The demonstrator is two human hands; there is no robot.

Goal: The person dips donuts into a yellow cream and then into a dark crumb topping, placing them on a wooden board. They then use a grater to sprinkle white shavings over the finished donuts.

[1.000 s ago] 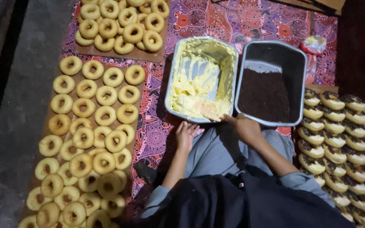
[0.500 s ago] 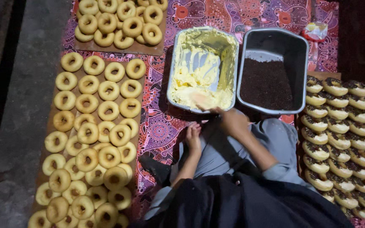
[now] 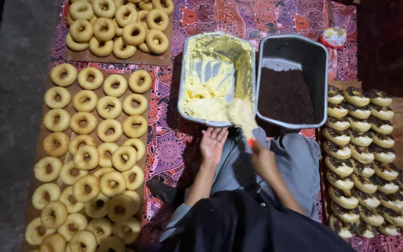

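My right hand (image 3: pixel 263 159) is clenched around the handle of a spatula (image 3: pixel 241 117) whose blade, loaded with pale yellow cream, hangs over the near rim between the cream tray (image 3: pixel 187 70) and the dark tray of chocolate sprinkles (image 3: pixel 323 70). My left hand (image 3: pixel 212 144) lies released, fingers spread, on my grey-clothed knee just below the cream tray. Plain ring doughnuts (image 3: pixel 89 123) cover the boards on my left; topped doughnuts (image 3: pixel 360 137) are stacked on my right.

A: Cream tub (image 3: pixel 186 70), metal, dull sheen; cream (image 3: pixel 206 91) soft, glossy. Sprinkle tub (image 3: pixel 320 51)?
B: Dark, smooth. Plain doughnuts (image 3: pixel 85 122) matt, on brown board (image 3: pixel 136 59); patterned cloth (image 3: pixel 257 18) beneath.
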